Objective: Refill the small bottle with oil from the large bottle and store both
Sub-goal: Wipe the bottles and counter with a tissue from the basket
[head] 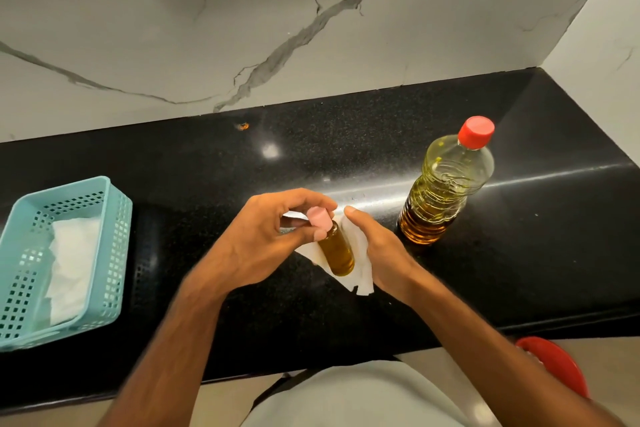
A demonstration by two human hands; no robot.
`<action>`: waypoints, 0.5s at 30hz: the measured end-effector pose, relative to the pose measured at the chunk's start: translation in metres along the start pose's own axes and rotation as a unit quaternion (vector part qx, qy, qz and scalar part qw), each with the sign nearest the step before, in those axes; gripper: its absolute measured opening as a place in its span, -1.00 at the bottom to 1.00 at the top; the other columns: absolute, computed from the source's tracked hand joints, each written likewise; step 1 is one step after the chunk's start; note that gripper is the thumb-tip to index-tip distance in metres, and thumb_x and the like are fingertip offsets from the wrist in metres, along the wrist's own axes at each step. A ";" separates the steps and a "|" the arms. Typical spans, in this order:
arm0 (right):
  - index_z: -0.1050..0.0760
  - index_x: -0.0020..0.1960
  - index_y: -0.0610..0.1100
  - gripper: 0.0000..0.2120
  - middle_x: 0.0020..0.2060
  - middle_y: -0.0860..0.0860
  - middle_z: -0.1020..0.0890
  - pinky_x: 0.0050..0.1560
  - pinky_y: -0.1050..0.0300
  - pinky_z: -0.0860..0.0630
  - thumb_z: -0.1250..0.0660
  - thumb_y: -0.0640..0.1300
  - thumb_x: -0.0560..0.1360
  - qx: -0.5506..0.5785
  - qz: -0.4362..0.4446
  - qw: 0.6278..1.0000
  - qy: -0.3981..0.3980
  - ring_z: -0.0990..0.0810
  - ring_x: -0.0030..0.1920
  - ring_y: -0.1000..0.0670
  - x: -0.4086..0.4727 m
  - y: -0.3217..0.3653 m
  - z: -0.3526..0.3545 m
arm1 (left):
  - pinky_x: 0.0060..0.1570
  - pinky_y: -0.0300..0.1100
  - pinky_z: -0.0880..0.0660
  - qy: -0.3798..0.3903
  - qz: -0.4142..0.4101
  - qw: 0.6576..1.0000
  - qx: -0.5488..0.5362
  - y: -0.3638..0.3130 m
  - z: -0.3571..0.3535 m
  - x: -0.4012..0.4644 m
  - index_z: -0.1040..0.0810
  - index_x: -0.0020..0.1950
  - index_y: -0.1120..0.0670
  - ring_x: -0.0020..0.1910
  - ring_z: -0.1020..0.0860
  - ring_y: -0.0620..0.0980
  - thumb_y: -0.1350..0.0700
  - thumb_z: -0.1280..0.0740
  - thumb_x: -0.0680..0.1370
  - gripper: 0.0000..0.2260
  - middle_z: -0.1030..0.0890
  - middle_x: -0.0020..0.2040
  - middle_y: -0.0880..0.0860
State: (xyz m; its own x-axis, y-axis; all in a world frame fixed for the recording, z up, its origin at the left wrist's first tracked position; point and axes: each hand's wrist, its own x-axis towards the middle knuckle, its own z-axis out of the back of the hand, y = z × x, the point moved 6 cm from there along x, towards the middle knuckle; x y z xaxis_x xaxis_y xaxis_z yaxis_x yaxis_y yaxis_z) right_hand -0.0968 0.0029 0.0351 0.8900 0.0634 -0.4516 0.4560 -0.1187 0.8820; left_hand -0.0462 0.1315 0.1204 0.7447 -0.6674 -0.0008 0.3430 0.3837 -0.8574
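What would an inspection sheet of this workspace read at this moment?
Surface: black speckled countertop, glossy, with one small orange speck near the wall.
Job's things: small bottle of amber oil, held tilted over the counter, pink cap at its neck; large oil bottle upright, red cap on, partly full.
Clutter: white paper tissue under the small bottle; light blue perforated basket at the left holding white tissue.
Hands: left hand pinches the pink cap; right hand cradles the tissue and bottle.
Cables: nothing seen.
Surroundings: white marble-patterned wall; red round object below the counter edge, unidentifiable.
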 end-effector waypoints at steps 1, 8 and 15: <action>-0.53 0.26 -0.06 -0.51 0.15 -0.18 -0.62 0.34 -0.28 -0.39 0.01 0.19 0.62 -0.003 -0.005 1.000 0.007 -0.56 0.21 -0.18 -0.002 0.001 -0.001 | 0.05 -0.21 -0.58 -0.012 0.001 1.000 0.014 -0.001 0.001 0.000 -0.60 0.12 -0.04 0.05 -0.61 -0.15 0.14 -0.44 0.47 -0.76 -0.65 -0.01 -0.14; -0.54 -0.10 0.14 -0.66 -0.12 0.12 -0.57 -0.18 0.46 -0.48 -0.05 0.21 0.61 -0.010 0.115 0.988 -0.100 -0.55 -0.12 0.35 -0.017 0.020 -0.006 | -0.18 -0.24 -0.56 -0.160 -0.007 0.980 0.115 -0.017 0.003 -0.004 -0.60 0.00 0.01 -0.15 -0.59 -0.15 -0.02 -0.46 0.43 -0.80 -0.62 -0.14 -0.13; -0.50 -0.09 0.04 -0.60 -0.22 0.07 -0.52 -0.25 0.37 -0.42 -0.03 0.28 0.57 0.028 0.154 0.970 -0.186 -0.49 -0.25 0.20 -0.017 -0.009 -0.021 | -0.20 -0.23 -0.53 -0.250 0.047 0.958 0.135 -0.017 -0.005 0.001 -0.59 -0.15 0.01 -0.26 -0.56 -0.19 0.03 -0.49 0.42 -0.87 -0.59 -0.23 -0.13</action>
State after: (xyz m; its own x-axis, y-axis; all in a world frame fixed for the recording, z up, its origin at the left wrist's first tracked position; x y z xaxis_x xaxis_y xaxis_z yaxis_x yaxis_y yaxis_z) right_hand -0.1165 0.0240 0.0378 0.9189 -0.3437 -0.1936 0.1575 -0.1301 0.9789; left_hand -0.0545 0.1205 0.1324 0.9376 -0.2580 0.2329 0.3458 0.6228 -0.7019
